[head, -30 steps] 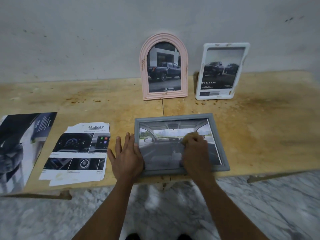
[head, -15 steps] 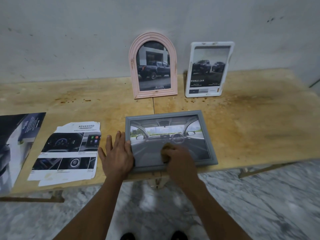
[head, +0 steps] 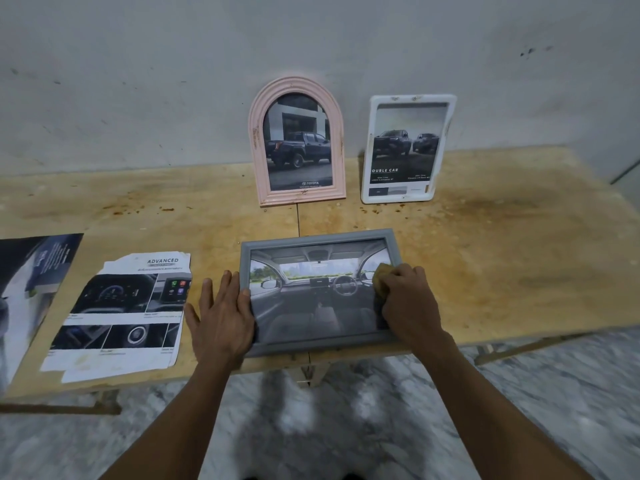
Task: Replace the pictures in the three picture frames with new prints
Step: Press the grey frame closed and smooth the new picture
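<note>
Head camera looks down on a stained plywood table (head: 485,258) set against a grey wall (head: 173,81). A grey rectangular picture frame (head: 317,237) lies flat near the table's front edge, holding a print of a car interior (head: 311,299) with a steering wheel and windscreen view. The person's left hand (head: 221,317) lies flat with its fingers straight and spread, the palm on the table just beside the frame and the fingertips resting on the frame's left border. The right hand (head: 408,303) is over the frame's right side, its fingers curled around a small yellowish cloth or sponge (head: 381,280) that is pressed against the glass near the right border.

At the back of the table two more frames stand upright, leaning on the wall. An arched pink frame (head: 258,140) shows a dark pickup truck in front of a building, with Toyota lettering at the bottom. Just to its right, apart from it, a white rectangular frame (head: 367,150) shows two dark trucks above the words "OUBLE CAB".

To the left of the grey frame, a torn brochure sheet (head: 121,313) headed "ADVANCED" lies flat with pictures of a dashboard, a touchscreen and a start button; more paper edges show under it. Farther left, at the picture's edge, a dark glossy print (head: 31,282) lies partly out of view. Below the table is a marbled grey floor (head: 519,410).
</note>
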Demonstrator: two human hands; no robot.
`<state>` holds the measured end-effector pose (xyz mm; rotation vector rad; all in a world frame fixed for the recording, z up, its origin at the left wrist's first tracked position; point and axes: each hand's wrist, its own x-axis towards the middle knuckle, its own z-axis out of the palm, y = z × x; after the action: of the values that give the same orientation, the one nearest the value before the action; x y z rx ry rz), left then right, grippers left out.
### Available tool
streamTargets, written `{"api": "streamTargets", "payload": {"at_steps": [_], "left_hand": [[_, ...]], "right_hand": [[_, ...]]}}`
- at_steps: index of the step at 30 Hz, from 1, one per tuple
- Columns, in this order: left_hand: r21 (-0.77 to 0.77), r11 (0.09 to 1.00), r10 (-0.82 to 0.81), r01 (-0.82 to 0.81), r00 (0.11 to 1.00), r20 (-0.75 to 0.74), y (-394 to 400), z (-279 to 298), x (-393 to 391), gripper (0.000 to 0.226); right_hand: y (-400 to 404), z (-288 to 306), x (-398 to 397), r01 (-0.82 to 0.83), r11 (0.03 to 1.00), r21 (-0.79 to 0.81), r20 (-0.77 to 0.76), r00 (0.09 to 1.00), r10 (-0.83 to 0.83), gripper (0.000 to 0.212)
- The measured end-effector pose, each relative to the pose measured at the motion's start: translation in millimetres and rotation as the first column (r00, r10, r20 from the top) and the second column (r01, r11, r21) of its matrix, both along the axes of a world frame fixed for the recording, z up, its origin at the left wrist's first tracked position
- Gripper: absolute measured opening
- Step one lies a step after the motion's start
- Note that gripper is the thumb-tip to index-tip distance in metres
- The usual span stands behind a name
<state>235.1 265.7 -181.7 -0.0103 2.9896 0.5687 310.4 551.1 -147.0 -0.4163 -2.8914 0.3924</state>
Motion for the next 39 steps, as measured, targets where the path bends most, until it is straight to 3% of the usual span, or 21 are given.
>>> {"api": "streamTargets", "payload": {"at_steps": [3,8,22,27,30,32,35,39], "left_hand": [[0.006,1.0,0.002,-0.002,1.0,-0.017,-1,-3,1,0.056],[0.006,1.0,0.006,-0.006,1.0,-0.031,-1,-4,0,0.056],[-0.006,1.0,-0.003,0.003,0.999,-0.041,-1,-5,1,0.056],[0.004,1.0,-0.002,0.002,0.999,-0.046,0,-3,1,0.056],[0.033,0.999,-0.003,0.004,0.999,-0.036,0,0,2,0.055],[0.071,0.997,0.004,-0.001,0.999,-0.039,0,2,1,0.049],[0.111,0.994,0.014,-0.013,1.0,-0.014,1,4,-7,0.039],[0.24,0.962,0.113,-0.128,0.991,0.074,10,12,-18,0.034]], "right_hand": [[18,6,-9,0.058,0.997,-0.052,-0.098,0.993,-0.063,0.034],[62,11,-8,0.285,0.956,-0.067,0.024,0.958,-0.284,0.04],[75,-8,-1,0.324,0.945,-0.031,0.094,0.943,-0.32,0.031],[50,0,3,0.324,0.946,0.03,-0.134,0.939,-0.317,0.012],[27,-8,0,0.264,0.948,-0.178,-0.092,0.955,-0.283,0.02],[18,-13,-4,0.35,0.873,-0.341,0.033,0.932,-0.361,0.026],[13,-11,-10,0.459,0.788,-0.411,0.154,0.887,-0.436,0.031],[6,-6,-18,0.506,0.606,-0.614,0.224,0.848,-0.481,0.042]]}}
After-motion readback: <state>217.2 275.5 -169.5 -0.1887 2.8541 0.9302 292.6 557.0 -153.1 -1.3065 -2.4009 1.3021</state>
